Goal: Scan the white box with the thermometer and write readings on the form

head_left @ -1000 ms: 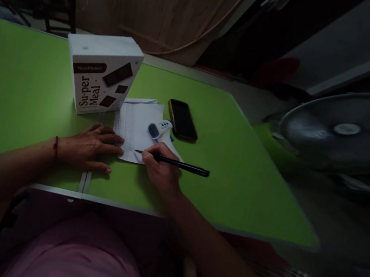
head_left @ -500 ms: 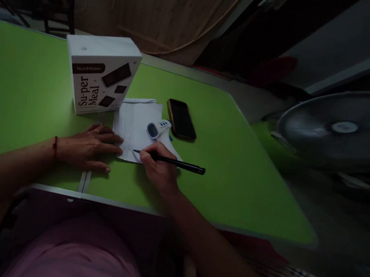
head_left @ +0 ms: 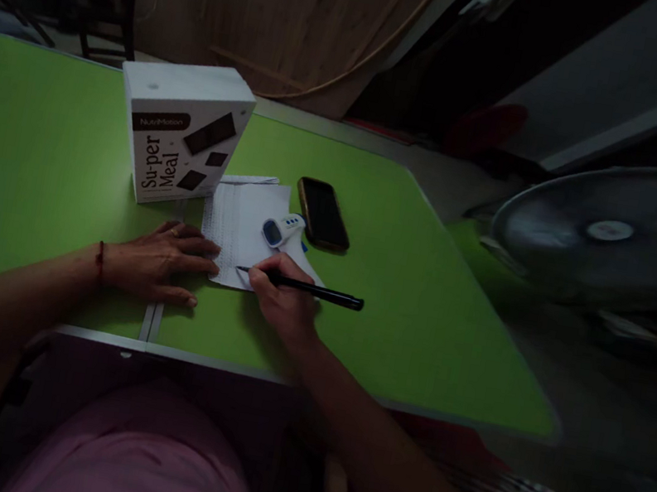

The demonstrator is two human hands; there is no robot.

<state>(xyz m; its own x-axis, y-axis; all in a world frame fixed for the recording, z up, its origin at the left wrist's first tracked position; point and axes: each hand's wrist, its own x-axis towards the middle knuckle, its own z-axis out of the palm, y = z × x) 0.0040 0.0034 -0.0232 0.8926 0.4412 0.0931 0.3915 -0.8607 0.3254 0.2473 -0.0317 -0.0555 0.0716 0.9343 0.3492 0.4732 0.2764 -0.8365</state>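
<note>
My right hand (head_left: 285, 298) grips a black pen (head_left: 333, 295), its tip at the lower part of a sheet of paper (head_left: 256, 205). Lines of small writing run down the left side of the sheet. Flat on the table lies my left hand (head_left: 166, 259), fingers spread, with the fingertips on the paper's left edge. A white and blue handheld thermometer (head_left: 282, 230) rests on the sheet just above my right hand. Beside it, to the right, is a dark phone (head_left: 325, 213) in a brownish case. Behind my left hand stands a white "Su-per Meal" box (head_left: 185, 142).
Everything lies on a green table (head_left: 417, 320) with a pale edge and a seam near my left hand. A large round fan (head_left: 614, 231) stands to the right, past the table. At the back left is a dark chair (head_left: 114, 0), near a wooden panel (head_left: 297, 14).
The view has shifted very slightly. Both hands keep their places, and the pen tip stays at nearly the same spot on the paper.
</note>
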